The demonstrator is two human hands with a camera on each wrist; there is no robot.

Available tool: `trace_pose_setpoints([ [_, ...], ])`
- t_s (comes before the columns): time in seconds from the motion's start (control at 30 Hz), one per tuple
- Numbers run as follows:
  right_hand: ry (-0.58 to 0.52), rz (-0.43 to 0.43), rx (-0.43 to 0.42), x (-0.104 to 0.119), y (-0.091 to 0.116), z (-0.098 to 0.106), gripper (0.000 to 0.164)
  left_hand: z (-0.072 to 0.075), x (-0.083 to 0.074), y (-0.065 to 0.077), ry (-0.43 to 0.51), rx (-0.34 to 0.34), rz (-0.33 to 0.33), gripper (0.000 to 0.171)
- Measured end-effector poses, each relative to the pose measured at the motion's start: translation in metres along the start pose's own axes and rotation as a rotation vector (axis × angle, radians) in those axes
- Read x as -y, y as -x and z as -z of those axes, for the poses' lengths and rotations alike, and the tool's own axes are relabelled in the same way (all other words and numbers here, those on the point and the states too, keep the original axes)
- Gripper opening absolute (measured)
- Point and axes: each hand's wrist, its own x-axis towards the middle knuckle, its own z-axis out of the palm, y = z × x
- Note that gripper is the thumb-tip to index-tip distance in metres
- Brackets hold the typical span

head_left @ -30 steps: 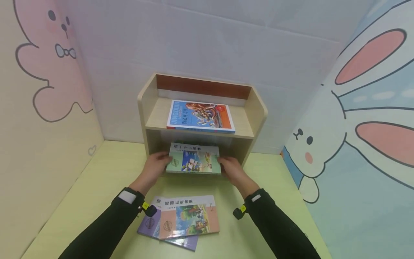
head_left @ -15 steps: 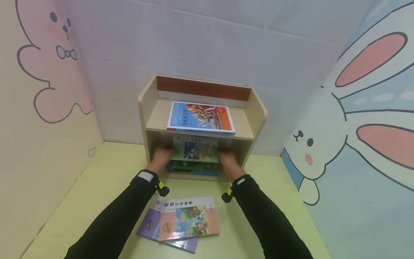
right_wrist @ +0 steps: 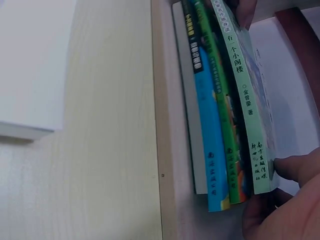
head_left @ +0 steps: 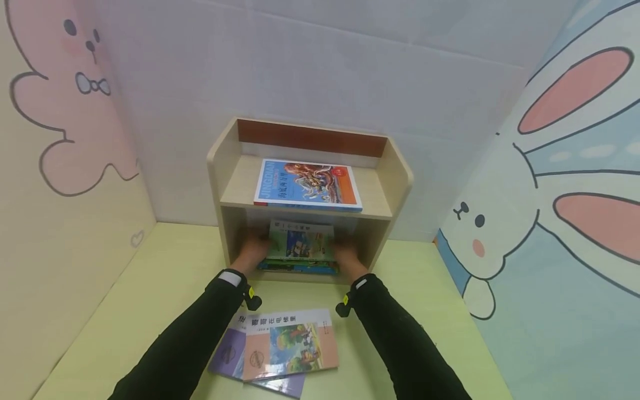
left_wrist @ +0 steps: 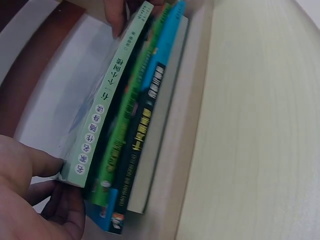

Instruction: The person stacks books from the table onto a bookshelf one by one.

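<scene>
Both hands are inside the lower compartment of a small wooden bookshelf (head_left: pixel 227 233). A light green book (head_left: pixel 300 244) lies between them, cover up. My left hand (head_left: pixel 252 250) pinches one end of it, thumb on the cover and fingers curled below, as the left wrist view shows. At the opposite end my right hand (right_wrist: pixel 285 200) grips it the same way. Under it are a brighter green book (right_wrist: pixel 232 170), a blue and black book (left_wrist: pixel 135 145) and a pale book (left_wrist: pixel 162 120) at the bottom. A dark gap separates the light green book from the stack.
On the upper shelf lies a blue and orange book (head_left: pixel 307 183). In front of the bookshelf, an orange-covered book (head_left: pixel 290 344) overlaps a purple one (head_left: pixel 226 355) on the pale table (head_left: pixel 175 278). Walls with cartoon drawings stand left and right.
The light green book has moved from the compartment's front opening back inside, then down closer to the stack. Both hands have travelled inward with it, still holding its ends.
</scene>
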Motion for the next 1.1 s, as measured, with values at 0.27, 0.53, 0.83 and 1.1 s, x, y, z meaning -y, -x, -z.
trace_pose_setpoints([
  [0.27,-0.091,-0.113,-0.04,0.024,0.02,-0.005,0.044,-0.004,0.01,-0.004,-0.057,0.012,-0.02,0.049],
  [0.53,-0.039,-0.072,-0.062,0.029,0.027,-0.006,0.03,-0.004,0.011,0.001,-0.129,0.017,-0.06,0.042],
  [0.83,-0.015,-0.115,-0.013,0.032,0.032,-0.001,0.034,0.003,0.014,0.005,-0.102,0.031,-0.049,0.045],
  [1.1,0.165,0.118,-0.016,0.037,0.049,0.009,0.038,0.008,0.009,0.02,-0.182,0.006,-0.084,0.051],
])
